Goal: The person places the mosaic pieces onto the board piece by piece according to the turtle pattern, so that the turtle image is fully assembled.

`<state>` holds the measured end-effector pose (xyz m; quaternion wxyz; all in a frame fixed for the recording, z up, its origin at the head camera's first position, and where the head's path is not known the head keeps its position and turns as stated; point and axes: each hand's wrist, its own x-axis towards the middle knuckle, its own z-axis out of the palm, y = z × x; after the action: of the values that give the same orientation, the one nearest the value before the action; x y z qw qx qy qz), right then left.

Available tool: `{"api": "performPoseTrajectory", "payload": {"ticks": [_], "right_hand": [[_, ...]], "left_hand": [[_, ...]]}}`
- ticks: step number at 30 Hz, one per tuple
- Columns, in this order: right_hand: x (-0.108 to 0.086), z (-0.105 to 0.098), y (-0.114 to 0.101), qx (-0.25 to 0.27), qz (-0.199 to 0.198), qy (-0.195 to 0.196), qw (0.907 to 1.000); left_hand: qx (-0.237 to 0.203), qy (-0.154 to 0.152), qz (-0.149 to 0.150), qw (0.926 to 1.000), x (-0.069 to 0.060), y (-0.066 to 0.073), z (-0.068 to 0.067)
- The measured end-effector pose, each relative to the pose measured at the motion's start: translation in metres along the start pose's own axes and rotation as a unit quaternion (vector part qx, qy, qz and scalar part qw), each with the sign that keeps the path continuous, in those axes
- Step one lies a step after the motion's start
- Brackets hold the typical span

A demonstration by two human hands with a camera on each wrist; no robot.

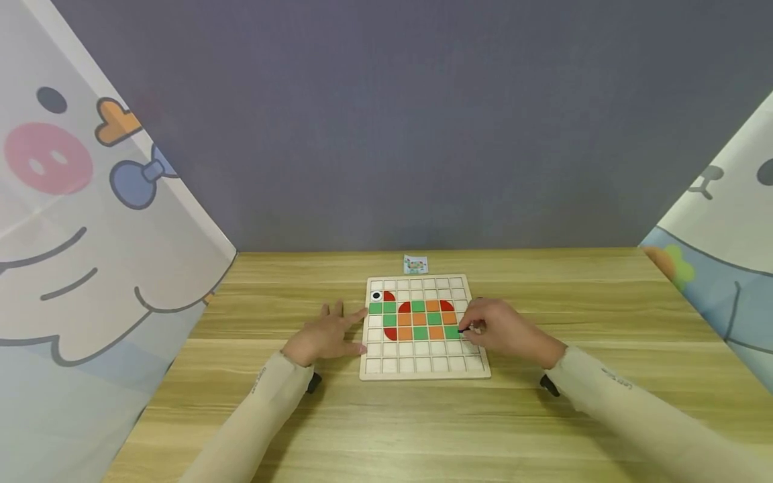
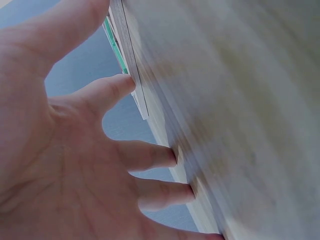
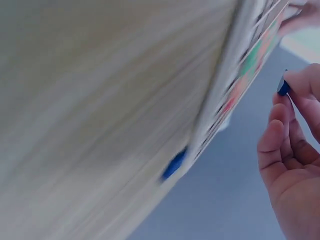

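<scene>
A wooden grid board (image 1: 423, 372) lies on the table, with red, green and orange pieces set in its middle cells and a round black-and-white eye piece (image 1: 376, 296) at the upper left. My left hand (image 1: 326, 335) is spread beside the board's left side, index fingertip (image 2: 127, 84) and thumb at its edge. The other left fingertips rest on the tabletop. Over the board's right side, my right hand (image 1: 504, 329) pinches a small dark blue piece (image 3: 283, 86) between thumb and index finger. Another blue piece (image 3: 175, 164) lies on the table close to the board's edge.
A small picture card (image 1: 415, 264) lies behind the board on the wooden table (image 1: 386, 429). A dark grey panel (image 1: 386, 134) stands along the table's back edge. Cartoon-printed cloths hang at the left (image 1: 72, 268) and right (image 1: 725, 221).
</scene>
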<state>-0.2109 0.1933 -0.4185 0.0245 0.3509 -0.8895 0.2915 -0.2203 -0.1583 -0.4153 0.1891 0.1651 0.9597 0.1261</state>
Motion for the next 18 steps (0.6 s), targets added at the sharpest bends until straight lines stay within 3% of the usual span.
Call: {"api": "performPoseTrajectory", "payload": {"ticks": [3, 10, 18], "right_hand": [[0.014, 0.014, -0.018, 0.006, -0.027, -0.020, 0.9994], [0.049, 0.046, -0.048, 0.021, -0.021, -0.073, 0.9969], [0.066, 0.065, -0.061, 0.020, -0.011, -0.092, 0.9955]], "left_hand": [[-0.005, -0.003, -0.001, 1.0000, 0.000, 0.000, 0.000], [-0.001, 0.002, -0.002, 1.0000, 0.003, -0.001, -0.001], [0.000, -0.005, -0.008, 1.0000, 0.002, 0.000, -0.001]]}}
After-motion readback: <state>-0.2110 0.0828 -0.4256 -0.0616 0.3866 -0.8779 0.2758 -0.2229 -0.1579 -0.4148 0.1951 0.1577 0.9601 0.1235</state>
